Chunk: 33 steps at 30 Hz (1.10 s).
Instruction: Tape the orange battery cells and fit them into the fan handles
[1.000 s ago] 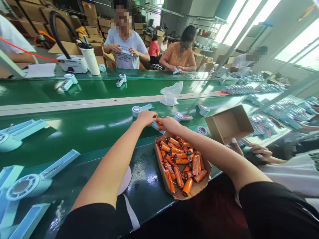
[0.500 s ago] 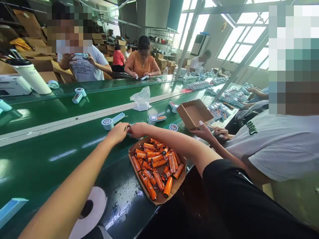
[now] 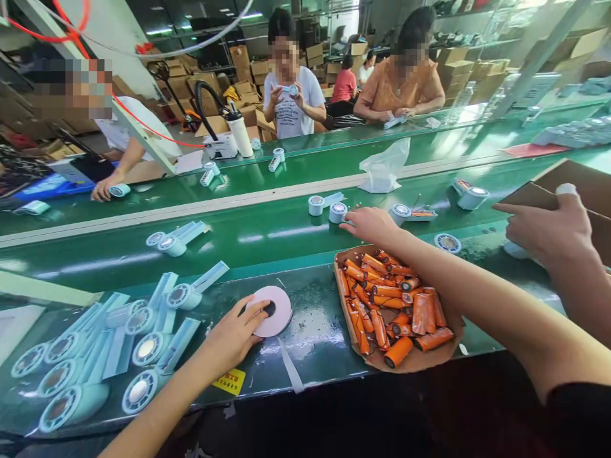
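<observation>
The left hand [image 3: 233, 334] lies flat on a white roll of tape [image 3: 272, 310] on the near green bench, fingers spread over its near edge and one fingertip at the dark core; it presses the roll rather than clenching it, and a loose tail of tape [image 3: 290, 366] trails toward five o'clock. The right hand [image 3: 370, 224] reaches out to twelve o'clock and rests on the conveyor belt [image 3: 267, 238] beside a small pale-blue fan part [image 3: 338, 212]; its fingers curl down over something I cannot make out, so whether it grasps anything I cannot tell.

To work the tape well, I would judge it best to keep the roll pinned flat with the palm and pull the tail low along the bench, so that the roll neither tips nor skids on the glossy surface.

Just right of the roll, at about three o'clock from it, sits a cardboard tray [image 3: 415, 362] heaped with orange battery cells [image 3: 386, 299]; the right forearm passes directly over it, and the tray's near lip overhangs the bench edge, so a dropped elbow could tip it. At nine o'clock from the roll lies a crowd of blue fan housings [image 3: 143, 346], close enough to hem in any leftward sweep. A co-worker's hand [image 3: 548, 232] holds a brown box [image 3: 582, 184] at two o'clock. The freest room is the bare bench between roll and tray.
</observation>
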Motion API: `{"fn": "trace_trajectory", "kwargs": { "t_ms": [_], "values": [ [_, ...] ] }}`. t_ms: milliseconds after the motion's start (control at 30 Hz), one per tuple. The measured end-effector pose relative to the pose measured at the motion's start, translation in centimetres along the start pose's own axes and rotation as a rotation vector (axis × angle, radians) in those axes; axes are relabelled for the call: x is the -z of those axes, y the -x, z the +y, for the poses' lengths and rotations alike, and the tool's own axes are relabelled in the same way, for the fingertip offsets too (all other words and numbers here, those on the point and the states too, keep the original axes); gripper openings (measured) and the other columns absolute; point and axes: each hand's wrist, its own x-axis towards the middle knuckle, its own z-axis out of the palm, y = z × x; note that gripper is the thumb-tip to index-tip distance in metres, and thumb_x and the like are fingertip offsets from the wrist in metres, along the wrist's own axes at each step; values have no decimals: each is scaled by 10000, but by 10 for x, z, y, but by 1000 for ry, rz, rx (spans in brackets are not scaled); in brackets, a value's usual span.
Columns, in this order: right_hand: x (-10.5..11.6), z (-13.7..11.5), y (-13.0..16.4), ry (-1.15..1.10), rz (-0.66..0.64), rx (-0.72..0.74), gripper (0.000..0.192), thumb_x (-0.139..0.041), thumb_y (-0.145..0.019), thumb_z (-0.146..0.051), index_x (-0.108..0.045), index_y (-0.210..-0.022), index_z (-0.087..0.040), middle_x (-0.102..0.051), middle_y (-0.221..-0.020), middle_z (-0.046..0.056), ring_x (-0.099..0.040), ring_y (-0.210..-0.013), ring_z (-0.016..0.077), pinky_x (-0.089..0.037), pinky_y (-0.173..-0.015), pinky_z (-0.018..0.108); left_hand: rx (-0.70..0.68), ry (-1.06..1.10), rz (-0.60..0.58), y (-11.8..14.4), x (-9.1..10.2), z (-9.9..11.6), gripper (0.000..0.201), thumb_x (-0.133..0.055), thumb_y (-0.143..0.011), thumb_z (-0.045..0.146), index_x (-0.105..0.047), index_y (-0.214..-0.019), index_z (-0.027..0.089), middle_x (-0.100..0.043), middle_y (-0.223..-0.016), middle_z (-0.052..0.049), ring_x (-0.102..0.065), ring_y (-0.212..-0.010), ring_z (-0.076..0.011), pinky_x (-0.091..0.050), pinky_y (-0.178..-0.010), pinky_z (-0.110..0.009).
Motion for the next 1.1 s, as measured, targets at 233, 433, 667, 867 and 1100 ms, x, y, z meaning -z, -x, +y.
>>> {"fn": "trace_trajectory", "kwargs": {
  "t_ms": [233,433,667,867,1100],
  "values": [
    [-64,-71,71,-119,-458,-204,629,-796,-882,-592,-759,-1309,-131,-756,-735,-3,-642,-626,136,-458,-585,227,35,62,575,-32,17,61,320,-660,-955,133,-614,-1267,189,-737,-1248,-133,-429,-1524,-405,-468,-1187,-671],
    [-125,-79,142,-80,-595,0,359,-667,-1017,-446,-802,-839,-166,-675,-604,-11,-551,-517,95,-351,-506,218,289,579,616,-50,13,84,398,-712,-941,223,-632,-1326,285,-702,-1362,-77,-569,-1448,-335,-616,-1083,-501],
    [-79,-26,164,617,-19,147,299,-530,-1057,-370,-801,-1153,-291,-829,-961,92,-782,-851,253,-597,-742,344,593,1002,521,-47,-25,104,527,-758,-833,295,-663,-1351,269,-592,-1545,-134,-598,-1424,-323,-648,-1015,-391],
    [-53,69,157,812,274,223,348,-543,-982,-438,-793,-1221,-402,-822,-1190,74,-793,-1026,345,-652,-733,448,597,970,406,-57,-68,111,755,-823,-613,132,-705,-1336,312,-599,-1543,-130,-438,-1549,-382,-642,-1028,-439],
    [-48,48,148,579,108,20,191,-638,-919,-426,-802,-873,-337,-813,-928,70,-781,-870,310,-626,-773,433,531,876,323,-57,-55,114,665,-768,-662,116,-726,-1301,294,-654,-1483,-140,-438,-1552,-375,-568,-1139,-528]
  ]
}}
